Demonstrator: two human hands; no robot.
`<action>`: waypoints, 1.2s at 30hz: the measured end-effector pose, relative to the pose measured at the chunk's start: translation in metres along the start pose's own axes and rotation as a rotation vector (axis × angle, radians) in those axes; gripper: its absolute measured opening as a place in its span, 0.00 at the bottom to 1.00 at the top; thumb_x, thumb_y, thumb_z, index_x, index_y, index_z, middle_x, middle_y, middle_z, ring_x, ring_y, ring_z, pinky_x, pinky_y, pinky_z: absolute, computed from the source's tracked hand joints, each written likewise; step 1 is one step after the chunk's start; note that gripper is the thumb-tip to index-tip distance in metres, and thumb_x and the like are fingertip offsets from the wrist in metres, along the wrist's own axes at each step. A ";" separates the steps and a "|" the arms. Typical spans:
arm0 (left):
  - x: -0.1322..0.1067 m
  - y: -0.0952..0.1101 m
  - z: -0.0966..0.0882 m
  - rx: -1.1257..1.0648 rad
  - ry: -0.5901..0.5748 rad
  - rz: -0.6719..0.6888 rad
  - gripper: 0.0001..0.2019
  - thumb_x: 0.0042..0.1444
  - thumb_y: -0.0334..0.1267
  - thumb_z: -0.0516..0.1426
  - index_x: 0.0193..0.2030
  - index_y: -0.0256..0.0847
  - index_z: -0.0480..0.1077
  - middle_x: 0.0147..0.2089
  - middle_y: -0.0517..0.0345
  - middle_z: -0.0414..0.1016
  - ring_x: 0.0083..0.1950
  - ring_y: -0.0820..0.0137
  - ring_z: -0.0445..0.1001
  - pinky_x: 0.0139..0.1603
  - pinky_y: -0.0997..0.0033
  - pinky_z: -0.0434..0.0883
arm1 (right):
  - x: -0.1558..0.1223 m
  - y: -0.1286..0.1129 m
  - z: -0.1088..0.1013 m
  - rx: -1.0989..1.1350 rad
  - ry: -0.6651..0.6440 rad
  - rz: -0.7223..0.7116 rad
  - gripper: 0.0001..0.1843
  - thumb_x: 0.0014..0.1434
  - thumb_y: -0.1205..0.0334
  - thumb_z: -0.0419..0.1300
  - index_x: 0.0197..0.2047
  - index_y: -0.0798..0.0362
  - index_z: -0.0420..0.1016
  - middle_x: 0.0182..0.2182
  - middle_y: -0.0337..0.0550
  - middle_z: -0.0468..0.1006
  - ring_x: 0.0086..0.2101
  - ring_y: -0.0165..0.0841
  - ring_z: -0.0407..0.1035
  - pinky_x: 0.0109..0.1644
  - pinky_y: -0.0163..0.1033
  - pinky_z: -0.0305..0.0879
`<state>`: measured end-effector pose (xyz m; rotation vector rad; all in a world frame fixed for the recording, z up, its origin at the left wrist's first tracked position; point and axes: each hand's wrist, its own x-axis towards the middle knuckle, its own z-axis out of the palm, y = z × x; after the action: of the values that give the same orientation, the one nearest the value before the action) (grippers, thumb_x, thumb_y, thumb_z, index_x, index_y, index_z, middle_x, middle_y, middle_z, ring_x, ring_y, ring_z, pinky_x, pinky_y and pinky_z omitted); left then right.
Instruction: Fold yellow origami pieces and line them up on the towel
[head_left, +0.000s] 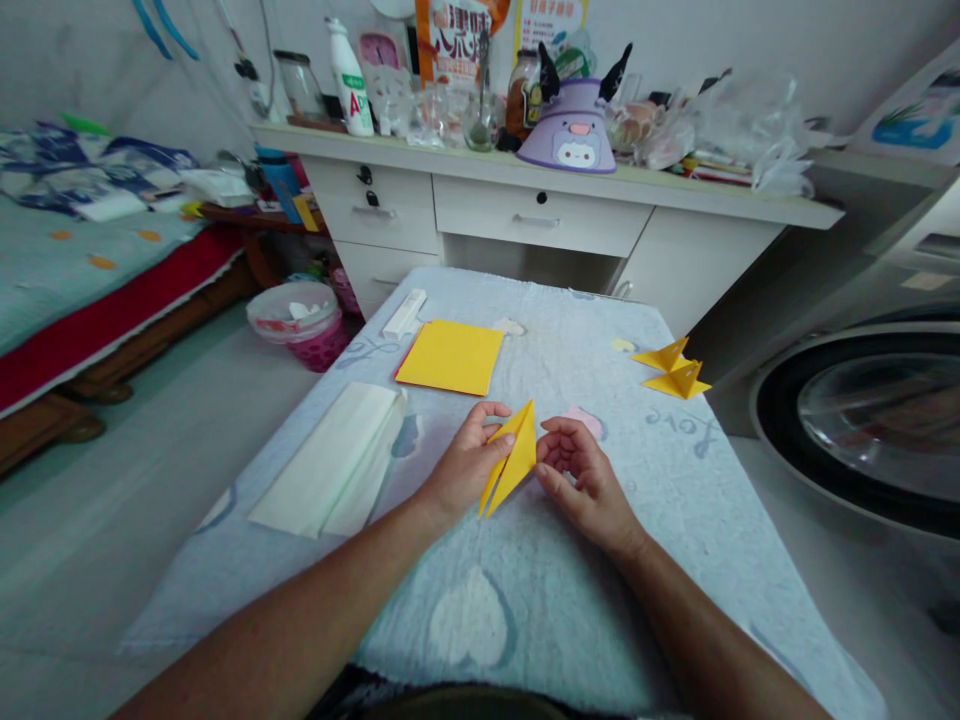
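My left hand grips a folded piece of yellow origami paper, thumb on top and fingers behind. The paper is a narrow pointed shape with its tip away from me and two split points toward me. Just right of it, my right hand has curled fingers, with thumb and forefinger apart; its fingertips are at the paper's right edge, and I cannot tell whether they touch. Beyond my left hand lies a stack of square yellow paper. Two folded yellow paper pieces rest near the table's right edge.
The table has a pale blue patterned cloth. A folded whitish sheet lies at left, and a small white box behind it. A cluttered cabinet stands beyond, a washing machine at right, a waste bin at left.
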<state>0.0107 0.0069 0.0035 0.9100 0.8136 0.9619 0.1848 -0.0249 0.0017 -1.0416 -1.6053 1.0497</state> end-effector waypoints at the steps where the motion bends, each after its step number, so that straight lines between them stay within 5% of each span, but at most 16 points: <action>1: 0.000 0.000 0.000 0.007 0.014 0.007 0.22 0.50 0.41 0.61 0.49 0.45 0.56 0.35 0.65 0.73 0.28 0.75 0.72 0.32 0.75 0.66 | 0.000 0.000 -0.001 -0.045 0.006 -0.029 0.20 0.61 0.58 0.59 0.55 0.46 0.61 0.40 0.42 0.70 0.34 0.31 0.66 0.37 0.38 0.67; 8: 0.001 0.003 0.000 0.020 -0.011 -0.019 0.19 0.48 0.42 0.63 0.43 0.44 0.58 0.32 0.66 0.73 0.27 0.75 0.72 0.31 0.75 0.66 | 0.001 -0.003 -0.005 -0.402 -0.017 -0.308 0.17 0.59 0.68 0.57 0.50 0.44 0.72 0.51 0.47 0.65 0.47 0.38 0.65 0.48 0.47 0.67; 18: 0.002 0.012 -0.003 -0.181 0.031 -0.065 0.26 0.51 0.59 0.59 0.44 0.37 0.73 0.41 0.53 0.78 0.42 0.65 0.75 0.43 0.67 0.70 | 0.002 -0.001 -0.007 -0.435 0.043 -0.352 0.16 0.63 0.69 0.54 0.52 0.44 0.72 0.48 0.48 0.73 0.48 0.38 0.68 0.50 0.48 0.68; 22: 0.001 0.009 -0.005 -0.271 0.004 -0.055 0.18 0.54 0.48 0.58 0.46 0.38 0.75 0.48 0.50 0.77 0.49 0.62 0.74 0.45 0.67 0.70 | 0.000 -0.002 -0.007 -0.375 0.087 -0.311 0.14 0.64 0.68 0.54 0.50 0.46 0.73 0.47 0.48 0.74 0.48 0.38 0.69 0.48 0.45 0.68; 26: 0.003 0.005 -0.012 -0.277 -0.112 -0.019 0.19 0.52 0.39 0.57 0.51 0.38 0.74 0.49 0.47 0.75 0.43 0.65 0.72 0.39 0.69 0.68 | 0.001 -0.006 -0.006 -0.343 0.112 -0.254 0.10 0.65 0.64 0.54 0.47 0.48 0.74 0.42 0.46 0.76 0.42 0.36 0.70 0.42 0.41 0.68; 30: 0.002 0.006 -0.013 -0.059 -0.156 0.073 0.25 0.47 0.34 0.59 0.55 0.40 0.71 0.48 0.50 0.74 0.47 0.66 0.70 0.44 0.69 0.66 | 0.001 -0.007 -0.005 -0.320 0.135 -0.213 0.08 0.65 0.63 0.53 0.42 0.49 0.74 0.37 0.45 0.76 0.37 0.34 0.70 0.39 0.39 0.66; 36: -0.002 0.001 -0.005 0.469 -0.053 0.250 0.24 0.48 0.41 0.66 0.52 0.41 0.69 0.44 0.55 0.71 0.44 0.67 0.69 0.41 0.70 0.65 | 0.001 -0.005 -0.002 -0.320 0.101 -0.193 0.07 0.65 0.63 0.53 0.42 0.50 0.73 0.35 0.44 0.75 0.34 0.33 0.68 0.37 0.39 0.65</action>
<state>0.0048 0.0070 0.0030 1.4639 0.9124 0.9736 0.1855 -0.0255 0.0074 -1.1032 -1.7868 0.6140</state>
